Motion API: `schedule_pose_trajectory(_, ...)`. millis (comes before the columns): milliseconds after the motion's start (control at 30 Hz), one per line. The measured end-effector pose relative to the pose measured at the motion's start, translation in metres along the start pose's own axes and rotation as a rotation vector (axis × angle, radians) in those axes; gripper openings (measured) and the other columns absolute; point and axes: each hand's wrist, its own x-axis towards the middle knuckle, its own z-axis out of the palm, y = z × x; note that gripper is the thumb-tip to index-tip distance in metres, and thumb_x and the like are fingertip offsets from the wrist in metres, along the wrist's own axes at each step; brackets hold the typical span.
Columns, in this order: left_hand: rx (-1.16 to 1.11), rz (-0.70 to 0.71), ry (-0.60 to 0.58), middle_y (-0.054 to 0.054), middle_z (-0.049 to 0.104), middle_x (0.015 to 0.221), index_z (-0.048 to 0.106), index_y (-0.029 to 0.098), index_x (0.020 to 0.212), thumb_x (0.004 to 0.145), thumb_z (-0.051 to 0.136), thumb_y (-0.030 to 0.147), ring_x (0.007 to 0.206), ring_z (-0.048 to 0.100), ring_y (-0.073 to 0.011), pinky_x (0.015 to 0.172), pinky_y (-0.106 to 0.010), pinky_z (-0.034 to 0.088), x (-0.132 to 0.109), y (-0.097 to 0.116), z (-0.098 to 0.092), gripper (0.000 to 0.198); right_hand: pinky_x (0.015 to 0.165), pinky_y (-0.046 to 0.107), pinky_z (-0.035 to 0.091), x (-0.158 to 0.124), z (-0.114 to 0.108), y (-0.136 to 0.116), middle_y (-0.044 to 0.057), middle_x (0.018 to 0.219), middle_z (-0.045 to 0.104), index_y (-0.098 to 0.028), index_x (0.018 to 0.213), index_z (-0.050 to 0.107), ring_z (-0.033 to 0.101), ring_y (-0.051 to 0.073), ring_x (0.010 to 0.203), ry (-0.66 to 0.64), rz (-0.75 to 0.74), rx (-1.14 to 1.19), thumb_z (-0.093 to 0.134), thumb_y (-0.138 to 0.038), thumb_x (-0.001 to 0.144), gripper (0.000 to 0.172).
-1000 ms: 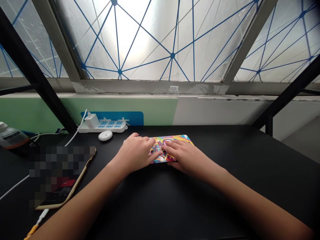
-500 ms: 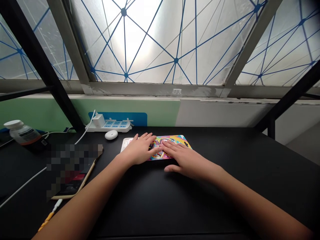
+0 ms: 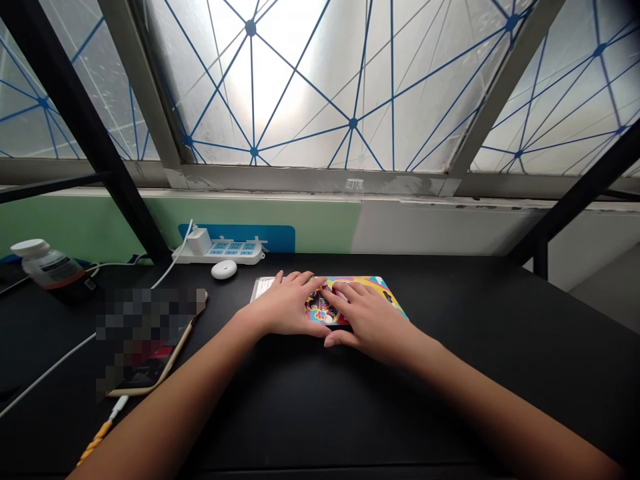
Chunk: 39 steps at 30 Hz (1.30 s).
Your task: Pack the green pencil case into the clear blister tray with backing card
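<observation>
Both hands parked on a bright cartoon-print card (image 3: 323, 310), right at the front of the desk

The left hand (image 3: 285, 308) and right hand (image 3: 369, 323) sit side by side on top of the card, fingers curled and close together, tips almost meeting in the middle. Can't tell if they're pinching anything or just pressing down, though the right thumb sits low by the near edge. A white sheet (image 3: 262, 287) pokes out past the card's left end. Nothing's in the way on the black desk (image 3: 450, 400); a white earbud case (image 3: 224, 269) and power strip (image 3: 235, 254) sit further back, and a blurred-out phone (image 3: 150, 337) lies off to the left.
</observation>
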Motion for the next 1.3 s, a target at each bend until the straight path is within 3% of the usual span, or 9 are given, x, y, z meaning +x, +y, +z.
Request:
schedule_pose_trajectory(200,0.012,-0.036,-0.024,-0.012,0.038,0.156,0.027,0.028,0.155,0.068,0.057,0.084,0.143,0.033,-0.0375,0.116,-0.063,0.017,0.001,-0.009,0.0,0.108,0.117,0.055,0.026,-0.003,-0.003,0.021,0.013,0.16,0.03,-0.02,0.155,0.03,0.028,0.035,0.147,-0.181,0.026,0.092,0.043,-0.08,0.084,0.094)
schedule_pose_trajectory(367,0.007,-0.042,-0.06,-0.01,0.033,0.16,0.023,0.029,0.156,0.069,0.056,0.085,0.145,0.028,-0.0359,0.118,-0.063,0.01,0.001,-0.01,-0.003,0.109,0.107,0.05,0.042,-0.02,-0.035,0.061,0.007,0.15,0.05,-0.028,0.141,0.056,0.046,0.036,0.137,-0.278,0.191,0.167,0.047,-0.078,0.084,0.076)
schedule_pose_trajectory(500,-0.042,-0.051,-0.082,-0.009,0.029,0.162,0.019,0.028,0.157,0.071,0.053,0.087,0.148,0.025,-0.0345,0.119,-0.062,0.008,0.001,-0.006,-0.006,0.11,0.104,0.052,0.043,-0.015,-0.033,0.056,0.009,0.133,0.066,-0.028,0.124,0.07,0.054,0.037,0.129,-0.182,0.15,0.106,0.046,-0.071,0.09,0.06)
schedule_pose_trajectory(600,-0.115,-0.099,-0.057,-0.007,0.025,0.163,0.014,0.028,0.158,0.085,0.036,0.082,0.15,0.022,-0.0306,0.119,-0.059,0.01,0.002,-0.005,-0.007,0.094,0.113,0.056,0.033,-0.002,-0.011,0.032,0.013,0.154,0.044,-0.025,0.147,0.048,0.037,0.037,0.142,-0.038,0.026,0.072,0.049,-0.07,0.089,0.073)
schedule_pose_trajectory(767,-0.152,-0.198,0.022,-0.008,0.027,0.163,0.017,0.023,0.158,0.096,0.016,0.072,0.15,0.023,-0.0276,0.12,-0.055,0.01,0.006,-0.012,-0.001,0.079,0.119,0.058,0.017,0.0,0.0,0.021,0.008,0.163,0.023,-0.031,0.156,0.026,0.017,0.034,0.15,-0.157,-0.087,0.195,0.05,-0.072,0.088,0.083)
schedule_pose_trajectory(933,-0.121,-0.207,0.038,-0.012,0.039,0.157,0.027,0.018,0.155,0.098,0.015,0.069,0.145,0.033,-0.0279,0.119,-0.059,0.012,0.009,-0.019,0.002,0.078,0.112,0.048,0.038,-0.018,-0.036,0.061,0.002,0.149,0.051,-0.035,0.137,0.059,0.039,0.033,0.142,-0.287,0.065,0.295,0.05,-0.067,0.091,0.057)
schedule_pose_trajectory(1033,-0.078,-0.207,0.043,-0.012,0.041,0.156,0.034,0.019,0.153,0.096,0.019,0.071,0.145,0.033,-0.0291,0.119,-0.059,0.015,0.008,-0.019,0.002,0.078,0.105,0.047,0.045,-0.02,-0.04,0.068,0.004,0.136,0.064,-0.032,0.12,0.073,0.054,0.034,0.13,-0.232,0.104,0.255,0.047,-0.066,0.092,0.05)
schedule_pose_trajectory(1200,0.112,-0.059,0.178,-0.012,0.034,0.16,0.043,0.021,0.147,0.099,0.034,0.059,0.149,0.024,-0.0308,0.119,-0.06,0.012,0.007,-0.004,0.003,0.062,0.116,0.06,0.027,-0.005,-0.004,0.031,0.014,0.162,0.027,-0.024,0.153,0.037,0.025,0.04,0.147,-0.103,0.002,0.116,0.058,-0.072,0.082,0.088)
schedule_pose_trajectory(1300,0.098,0.007,0.187,-0.008,0.029,0.162,0.036,0.024,0.152,0.102,0.029,0.053,0.151,0.019,-0.0264,0.121,-0.055,0.014,0.007,0.009,0.008,0.058,0.117,0.062,0.022,0.003,0.016,0.017,0.013,0.163,0.023,-0.023,0.156,0.029,0.016,0.041,0.149,-0.083,-0.034,0.084,0.059,-0.067,0.085,0.088)
